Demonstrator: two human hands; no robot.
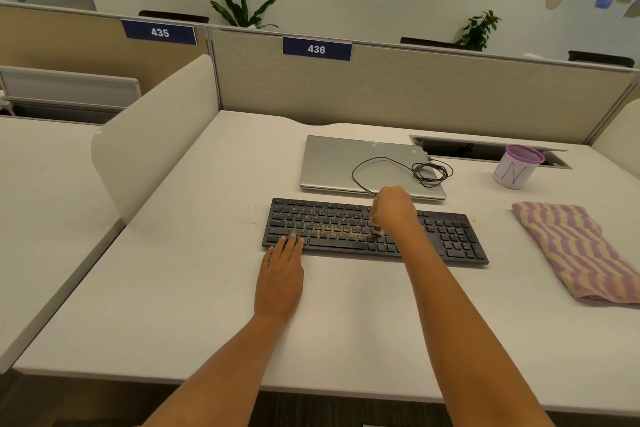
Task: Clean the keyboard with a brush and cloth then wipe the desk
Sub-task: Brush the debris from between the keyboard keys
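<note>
While the black keyboard lies flat on the white bench, just in front of a closed silver laptop, it is touched by both grips. The left grip, a bare hand, is laid flat with its fingers straight. Its palm is rested on the bench and its fingertips are set on the keys at the keyboard's near left corner, so nothing is held in it. The right grip is curled into a fist over the middle of the keyboard, and a small pale brush is held in it, with the brush's end pointed down against the keys. Brownish crumbs are seen scattered over the keys just left of the brush. A thin black cable is coiled on the laptop's lid. A folded cloth, striped in purple and beige, is laid on the bench to the right of the keyboard, apart from it and untouched. A white cup with a purple rim is stood behind the cloth. The bench is backed by a beige partition, on which a blue plate marked 436 is fixed.
</note>
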